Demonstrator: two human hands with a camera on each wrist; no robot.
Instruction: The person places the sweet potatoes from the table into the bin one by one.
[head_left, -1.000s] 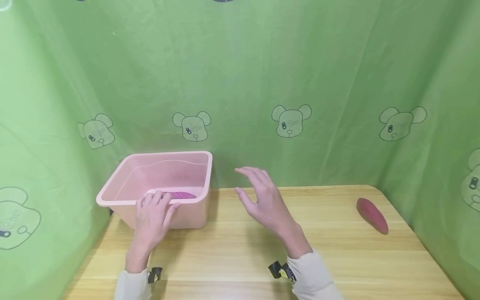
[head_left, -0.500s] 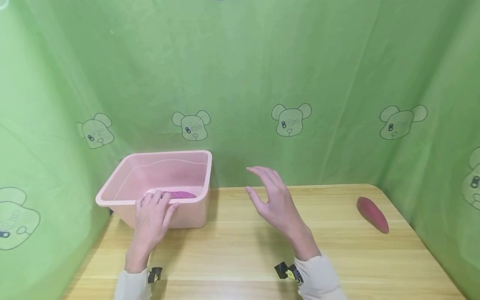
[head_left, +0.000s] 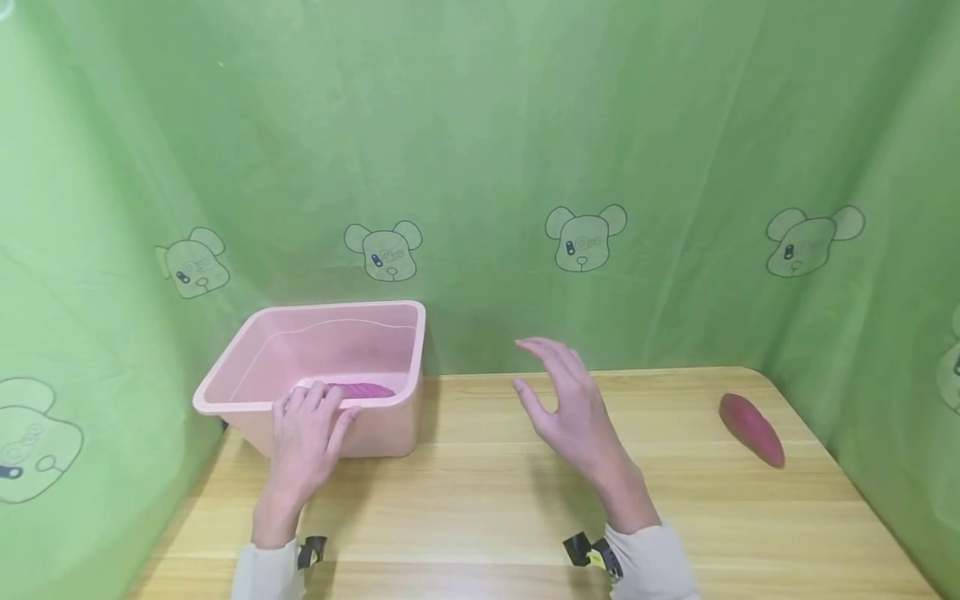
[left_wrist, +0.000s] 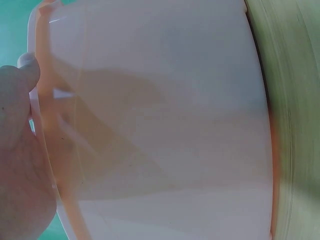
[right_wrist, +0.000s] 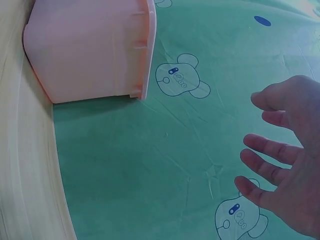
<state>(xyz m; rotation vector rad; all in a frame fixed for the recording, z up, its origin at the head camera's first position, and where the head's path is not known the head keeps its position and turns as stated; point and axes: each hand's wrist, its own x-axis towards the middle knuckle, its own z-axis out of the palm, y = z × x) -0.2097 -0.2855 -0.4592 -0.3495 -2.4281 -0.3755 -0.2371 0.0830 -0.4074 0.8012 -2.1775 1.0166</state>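
At left hand, head view: pink bin, fingers gripping near rim; magenta ridged object inside, just right of fingers. Right hand raised above wooden surface, thumb and fingers wide apart; red elongated object well to its right.

Left wrist view: thumb at bin's rim.

Right wrist view: fingers spread, green curtain beyond.

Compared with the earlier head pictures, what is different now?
The right hand, open, has moved rightward, away from the pink bin. Nothing was gripped or released. The left hand stays on the bin's near rim; the purple piece inside and the reddish tuber lie as before.
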